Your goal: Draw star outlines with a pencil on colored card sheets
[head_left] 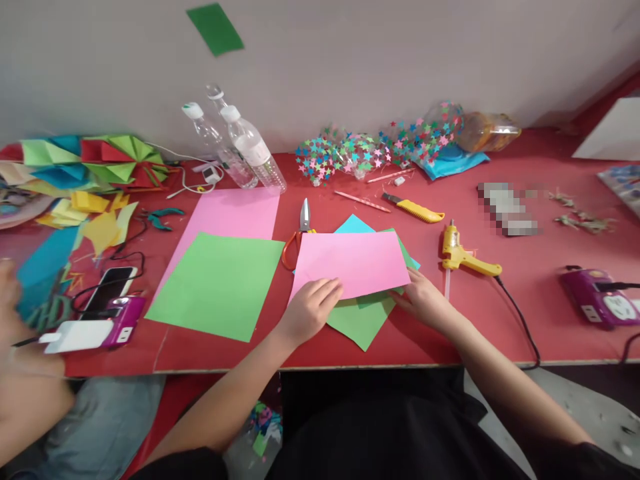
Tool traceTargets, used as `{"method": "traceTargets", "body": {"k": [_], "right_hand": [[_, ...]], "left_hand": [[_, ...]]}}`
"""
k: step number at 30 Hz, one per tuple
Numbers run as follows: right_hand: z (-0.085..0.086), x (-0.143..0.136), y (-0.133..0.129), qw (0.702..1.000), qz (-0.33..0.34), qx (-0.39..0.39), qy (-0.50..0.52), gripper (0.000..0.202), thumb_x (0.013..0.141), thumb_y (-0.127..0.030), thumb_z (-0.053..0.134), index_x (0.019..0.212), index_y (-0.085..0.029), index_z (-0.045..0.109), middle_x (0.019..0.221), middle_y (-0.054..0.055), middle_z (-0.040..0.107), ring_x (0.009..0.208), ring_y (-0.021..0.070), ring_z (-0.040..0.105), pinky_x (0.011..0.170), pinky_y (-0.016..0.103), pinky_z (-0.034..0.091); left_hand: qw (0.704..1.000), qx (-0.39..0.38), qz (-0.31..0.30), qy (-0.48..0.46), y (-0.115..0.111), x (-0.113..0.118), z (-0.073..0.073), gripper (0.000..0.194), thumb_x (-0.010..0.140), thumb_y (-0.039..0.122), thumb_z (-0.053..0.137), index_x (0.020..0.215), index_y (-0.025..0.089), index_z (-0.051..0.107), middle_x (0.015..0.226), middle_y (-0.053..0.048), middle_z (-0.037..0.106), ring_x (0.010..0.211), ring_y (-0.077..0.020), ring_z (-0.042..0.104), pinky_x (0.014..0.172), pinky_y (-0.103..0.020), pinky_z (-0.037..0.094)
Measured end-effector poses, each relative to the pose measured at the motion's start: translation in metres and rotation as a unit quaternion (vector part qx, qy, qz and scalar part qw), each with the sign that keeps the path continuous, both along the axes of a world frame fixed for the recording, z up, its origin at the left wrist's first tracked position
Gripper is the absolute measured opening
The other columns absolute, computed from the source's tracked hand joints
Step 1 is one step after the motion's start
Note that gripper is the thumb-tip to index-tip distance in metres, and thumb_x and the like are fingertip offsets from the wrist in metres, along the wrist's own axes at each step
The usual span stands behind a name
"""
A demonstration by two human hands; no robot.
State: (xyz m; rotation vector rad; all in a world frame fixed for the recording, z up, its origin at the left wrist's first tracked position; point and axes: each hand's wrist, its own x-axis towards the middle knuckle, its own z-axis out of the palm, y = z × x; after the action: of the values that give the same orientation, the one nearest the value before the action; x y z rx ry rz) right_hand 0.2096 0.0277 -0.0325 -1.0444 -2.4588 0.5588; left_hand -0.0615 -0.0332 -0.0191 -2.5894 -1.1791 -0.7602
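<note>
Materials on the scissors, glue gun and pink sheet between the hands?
Scissors: polished metal blades, going by the grey sheen; smooth orange handles, probably plastic.
Glue gun: likely hard moulded plastic, given the even yellow body and rounded edges.
Pink sheet: matte paper or thin card; thin edge, no gloss. Can't tell which.

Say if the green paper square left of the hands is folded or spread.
Spread: the green paper square lies flat, four corners showing.
</note>
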Motion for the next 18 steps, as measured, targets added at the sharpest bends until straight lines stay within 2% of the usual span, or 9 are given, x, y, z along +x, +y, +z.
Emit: {"method": "traceTargets", "body": {"k": [2,5,7,9,11,13,14,16,18], "right_hand": [[0.005,0.001,0.000,0.994,-0.062,-0.075,0.057,0.025,0.092,-0.023,0.046,0.108,-0.017,0.064,0.107,0.014,0.069,0.102,0.0280,0.066,0.085,0.041,0.056],[0.014,0.003,0.004,0.950,-0.172,-0.191,0.175,0.029,0.096,-0.031,0.040,0.111,-0.020,0.062,0.102,0.008,0.071,0.095,0.0240,0.069,0.079,0.037,0.057],[0.018,0.005,0.007,0.930,-0.191,-0.232,0.213,0.036,0.100,-0.039,0.033,0.115,-0.021,0.061,0.100,0.007,0.072,0.089,0.0221,0.070,0.077,0.037,0.058],[0.019,0.007,0.009,0.953,-0.158,-0.201,0.164,0.036,0.098,-0.041,0.039,0.119,-0.021,0.060,0.113,0.009,0.070,0.100,0.0246,0.068,0.088,0.043,0.056],[0.016,0.007,0.009,0.987,-0.095,-0.122,0.047,0.039,0.091,-0.039,0.056,0.125,-0.019,0.059,0.137,0.013,0.059,0.126,0.0322,0.055,0.105,0.052,0.045],[0.011,0.005,0.006,0.996,-0.034,-0.056,-0.067,0.056,0.084,-0.037,0.067,0.134,-0.016,0.055,0.152,0.015,0.043,0.142,0.0379,0.036,0.114,0.058,0.033],[0.008,0.003,0.004,0.994,-0.012,-0.031,-0.106,0.060,0.083,-0.037,0.069,0.136,-0.015,0.053,0.154,0.016,0.040,0.143,0.0386,0.033,0.115,0.060,0.029],[0.003,0.000,0.001,0.989,0.017,0.014,-0.149,0.059,0.085,-0.038,0.067,0.137,-0.014,0.053,0.151,0.016,0.044,0.139,0.0376,0.040,0.115,0.062,0.028],[0.002,-0.001,0.000,0.985,0.041,0.055,-0.158,0.049,0.088,-0.036,0.064,0.131,-0.014,0.058,0.143,0.016,0.054,0.129,0.0349,0.051,0.114,0.060,0.031]], "left_hand": [[1.000,-0.008,-0.009,-0.015,-0.002,0.002,0.000,0.030,0.093,0.005,0.046,0.116,0.012,0.065,0.109,-0.014,0.073,0.101,-0.0243,0.069,0.083,-0.039,0.060],[0.999,-0.006,-0.023,-0.045,-0.002,0.002,0.005,0.029,0.094,0.008,0.047,0.116,0.015,0.065,0.110,-0.010,0.073,0.101,-0.0214,0.069,0.084,-0.035,0.060],[0.997,0.003,-0.008,-0.078,0.001,-0.003,0.013,0.029,0.095,0.008,0.047,0.116,0.017,0.065,0.108,-0.009,0.074,0.101,-0.0197,0.069,0.085,-0.033,0.059],[0.990,0.017,0.055,-0.128,0.007,-0.014,0.025,0.030,0.094,0.007,0.046,0.118,0.016,0.063,0.106,-0.011,0.073,0.101,-0.0202,0.068,0.088,-0.035,0.057],[0.977,0.024,0.127,-0.171,0.014,-0.025,0.040,0.028,0.094,0.007,0.047,0.116,0.015,0.063,0.102,-0.010,0.072,0.093,-0.0184,0.068,0.082,-0.031,0.056],[0.965,0.037,0.170,-0.198,0.020,-0.032,0.053,0.023,0.093,0.009,0.051,0.111,0.016,0.064,0.096,-0.008,0.071,0.089,-0.0166,0.067,0.080,-0.028,0.054],[0.960,0.040,0.184,-0.206,0.023,-0.033,0.058,0.022,0.092,0.009,0.053,0.108,0.017,0.065,0.096,-0.006,0.072,0.089,-0.0157,0.067,0.081,-0.026,0.054],[0.959,0.042,0.186,-0.210,0.025,-0.033,0.064,0.022,0.091,0.008,0.054,0.107,0.018,0.067,0.098,-0.005,0.073,0.090,-0.0147,0.068,0.084,-0.024,0.052],[0.955,0.046,0.196,-0.218,0.025,-0.032,0.064,0.022,0.092,0.010,0.054,0.107,0.018,0.068,0.099,-0.005,0.073,0.092,-0.0149,0.068,0.085,-0.024,0.052]]}}
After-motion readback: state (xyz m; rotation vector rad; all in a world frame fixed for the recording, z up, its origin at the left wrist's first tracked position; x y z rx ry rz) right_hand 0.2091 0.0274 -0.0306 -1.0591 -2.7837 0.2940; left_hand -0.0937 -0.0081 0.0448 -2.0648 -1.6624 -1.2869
